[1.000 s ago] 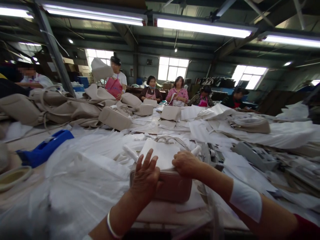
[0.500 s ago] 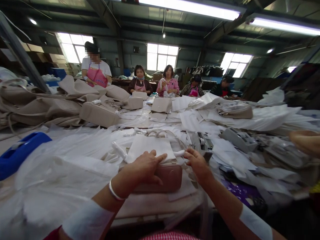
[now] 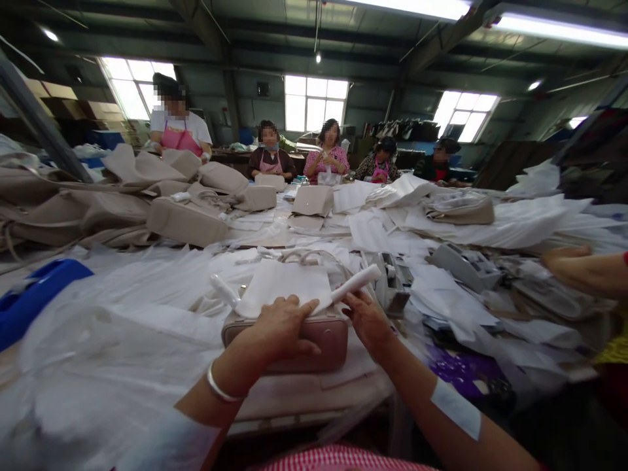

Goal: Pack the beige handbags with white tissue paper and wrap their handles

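A handbag (image 3: 328,347) with a brownish-pink face lies in front of me, a white foam sheet (image 3: 284,284) over its upper part. My left hand (image 3: 282,330) lies on the bag and sheet with its fingers spread. At the bag's right end, my right hand (image 3: 367,324) has its fingers bent against the lower end of a white wrapped roll (image 3: 358,281), which tilts up to the right. Another white wrapped piece (image 3: 224,291) sticks out at the sheet's left side. Thin handles (image 3: 314,255) arch behind the sheet.
Clear plastic and white sheets (image 3: 132,327) cover the left side, near a blue tool (image 3: 42,294). Beige bags (image 3: 186,219) are piled beyond. Grey parts (image 3: 464,268) and a purple package (image 3: 466,369) lie right. A co-worker's arm (image 3: 583,271) reaches in. Several people sit or stand opposite.
The white roll at the bag's right has swung up and now shows at greater length. My right hand has shifted slightly left. The co-worker's arm at right reaches further in.
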The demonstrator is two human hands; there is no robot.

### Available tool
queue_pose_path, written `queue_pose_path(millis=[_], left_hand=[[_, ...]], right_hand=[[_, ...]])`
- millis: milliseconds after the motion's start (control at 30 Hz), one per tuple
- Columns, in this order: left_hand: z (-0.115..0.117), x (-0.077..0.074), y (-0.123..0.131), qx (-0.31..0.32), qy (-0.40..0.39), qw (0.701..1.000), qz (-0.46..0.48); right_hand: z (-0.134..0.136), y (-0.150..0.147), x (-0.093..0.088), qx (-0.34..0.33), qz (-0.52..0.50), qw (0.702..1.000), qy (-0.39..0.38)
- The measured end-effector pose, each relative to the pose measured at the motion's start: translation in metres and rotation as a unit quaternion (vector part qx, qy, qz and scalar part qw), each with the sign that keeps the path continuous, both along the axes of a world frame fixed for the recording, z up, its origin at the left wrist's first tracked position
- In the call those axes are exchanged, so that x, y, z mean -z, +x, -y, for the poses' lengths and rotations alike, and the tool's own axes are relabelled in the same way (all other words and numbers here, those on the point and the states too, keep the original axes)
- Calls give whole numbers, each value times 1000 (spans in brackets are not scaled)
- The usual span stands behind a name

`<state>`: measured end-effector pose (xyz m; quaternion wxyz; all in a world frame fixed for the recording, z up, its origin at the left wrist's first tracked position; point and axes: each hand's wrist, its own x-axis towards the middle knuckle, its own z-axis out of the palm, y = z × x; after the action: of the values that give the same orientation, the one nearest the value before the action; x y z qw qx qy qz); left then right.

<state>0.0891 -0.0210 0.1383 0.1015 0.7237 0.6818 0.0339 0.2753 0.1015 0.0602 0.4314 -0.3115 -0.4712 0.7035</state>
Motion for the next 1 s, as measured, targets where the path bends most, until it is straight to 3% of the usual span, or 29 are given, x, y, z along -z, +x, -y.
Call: queue_pose_path(millis=[133,200,300,400,467,533,600,667,800,900,1000], left_hand=[[-3,5,1,-18,1,1000,-15],[-3,8,1,-26,3,999,-25],[-2,10,2,-19,2,999,-29],[-2,10,1,-8,2,1000,-21],[-2,8,2,-8,-2,1000,-15],[-3,7,3,-14,-4,1000,-14],[-3,5,5,-22,-2,1000,-18],[-1,4,6,-35,1,999,-28],[8,4,2,-27,30,999,-28],[18,3,-5,-3,67,998,-7],[24,1,-9,8,85,996,23]], right_hand=[[10,10,-27,-53,39,975,211],[21,21,-41,-74,89,928,354],[34,33,-59,-113,114,832,531],[37,32,-73,-165,144,748,626],[32,23,-80,-187,167,719,648],[23,7,-83,-179,202,742,614],[11,-13,-79,-134,261,804,517],[-1,-32,-69,-93,313,849,416],[-10,-52,-46,-91,322,875,350],[-6,-45,-38,-89,307,895,310],[1,-30,-38,-126,229,942,209]])
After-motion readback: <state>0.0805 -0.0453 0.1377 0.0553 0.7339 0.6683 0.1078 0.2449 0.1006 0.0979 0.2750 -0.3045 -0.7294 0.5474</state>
